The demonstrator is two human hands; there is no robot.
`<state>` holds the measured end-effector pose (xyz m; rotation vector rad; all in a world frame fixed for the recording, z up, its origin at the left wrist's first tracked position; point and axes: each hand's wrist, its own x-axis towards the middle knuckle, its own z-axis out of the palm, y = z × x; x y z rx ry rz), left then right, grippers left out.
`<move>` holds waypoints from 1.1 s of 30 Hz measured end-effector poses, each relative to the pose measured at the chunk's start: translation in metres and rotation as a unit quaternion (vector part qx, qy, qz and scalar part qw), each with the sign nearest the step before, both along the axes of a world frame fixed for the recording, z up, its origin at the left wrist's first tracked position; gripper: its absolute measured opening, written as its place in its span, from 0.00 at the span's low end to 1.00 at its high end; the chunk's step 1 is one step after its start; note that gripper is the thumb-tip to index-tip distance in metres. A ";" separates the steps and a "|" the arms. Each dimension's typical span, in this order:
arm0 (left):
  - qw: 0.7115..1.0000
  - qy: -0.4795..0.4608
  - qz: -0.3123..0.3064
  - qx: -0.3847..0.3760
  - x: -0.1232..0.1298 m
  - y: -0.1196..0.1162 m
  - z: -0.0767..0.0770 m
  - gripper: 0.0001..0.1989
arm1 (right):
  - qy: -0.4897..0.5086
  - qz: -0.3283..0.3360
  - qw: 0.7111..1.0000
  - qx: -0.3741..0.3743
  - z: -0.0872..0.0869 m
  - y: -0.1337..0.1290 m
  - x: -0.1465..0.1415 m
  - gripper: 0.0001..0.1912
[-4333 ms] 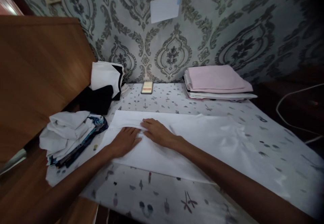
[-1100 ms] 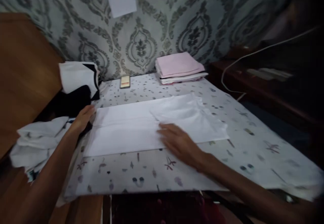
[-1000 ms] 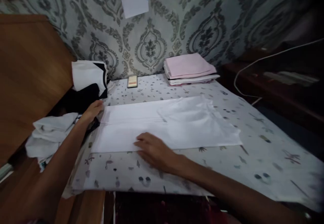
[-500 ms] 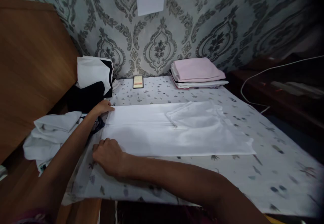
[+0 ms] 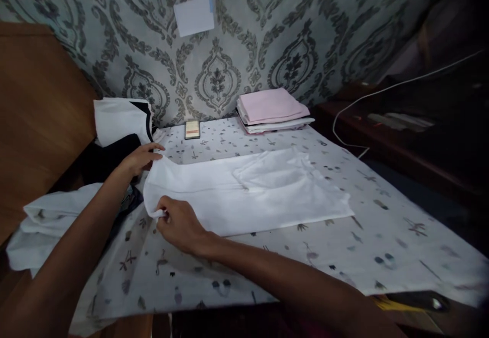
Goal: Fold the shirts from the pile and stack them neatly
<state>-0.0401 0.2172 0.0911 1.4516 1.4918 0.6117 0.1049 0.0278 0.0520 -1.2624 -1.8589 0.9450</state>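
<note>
A white shirt [image 5: 206, 195], folded lengthwise with what looks like a sleeve laid over it, lies across the patterned sheet [image 5: 267, 261]. At its left end, my left hand [image 5: 141, 160] pinches the far corner between thumb and fingers, the index finger pointing outward. My right hand [image 5: 179, 223] has its fingers closed around the near corner. Between the two hands the shirt's edge is raised off the sheet and curves. The right end of the shirt lies flat and somewhat wrinkled.
Folded clothes with a pink one on top [image 5: 273, 106] are stacked at the back. A small framed card [image 5: 192, 129] lies near the wall. White and black clothes [image 5: 122, 119] sit back left; a crumpled white garment [image 5: 53, 216] lies by my left forearm. A white cable [image 5: 382, 91] hangs right.
Both hands have lifted the shirt's left edge off the sheet; my right hand has drawn its corner slightly rightward. The whole view has shifted a little to the right.
</note>
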 end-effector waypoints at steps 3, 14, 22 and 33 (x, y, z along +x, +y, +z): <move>0.998 -0.039 -0.040 0.002 0.033 0.001 0.009 0.23 | 0.144 -0.046 0.988 -0.029 -0.003 -0.012 0.027 0.08; 0.990 0.000 -0.137 -0.037 0.171 -0.009 -0.039 0.11 | 0.408 -0.185 0.864 -0.231 -0.039 -0.054 0.110 0.08; 0.985 0.035 -0.160 -0.055 0.186 -0.009 -0.046 0.10 | 0.482 -0.162 0.791 -0.339 -0.025 -0.052 0.125 0.04; 0.970 0.071 -0.228 0.033 0.175 -0.010 -0.042 0.09 | 0.288 -0.140 0.922 -0.218 -0.020 -0.042 0.136 0.20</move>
